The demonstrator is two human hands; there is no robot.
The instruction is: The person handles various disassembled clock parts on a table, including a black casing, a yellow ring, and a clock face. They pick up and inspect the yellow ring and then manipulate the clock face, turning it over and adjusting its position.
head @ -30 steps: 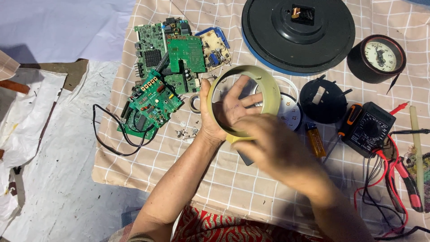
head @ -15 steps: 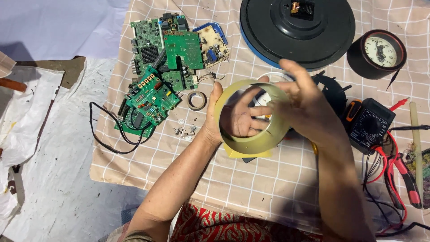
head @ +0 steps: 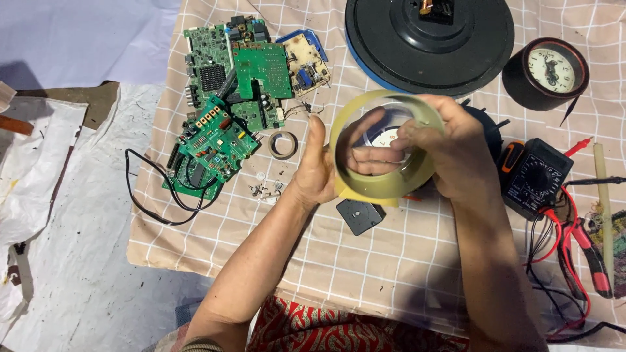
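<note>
A wide pale yellow-green ring [head: 385, 186], like a clock rim, is held above the checked cloth [head: 365, 261]. My left hand [head: 326, 166] grips its left side, with fingers reaching into the opening. My right hand [head: 456, 150] clasps the ring's upper right edge. Through the opening a white dial [head: 385, 137] shows, lying underneath. A small black square part [head: 360, 216] lies on the cloth just below the ring.
Green circuit boards [head: 228, 111] with a black wire lie at left, beside a small tape roll [head: 283, 145] and loose screws [head: 264, 190]. A large black round clock back [head: 430, 39] and small round clock [head: 553, 65] sit at top. A black multimeter [head: 535, 179] and red pliers [head: 583, 251] are right.
The ring has tilted and shifted slightly right; my right hand moved from covering its front to gripping its upper right edge. The small black square part became visible below.
</note>
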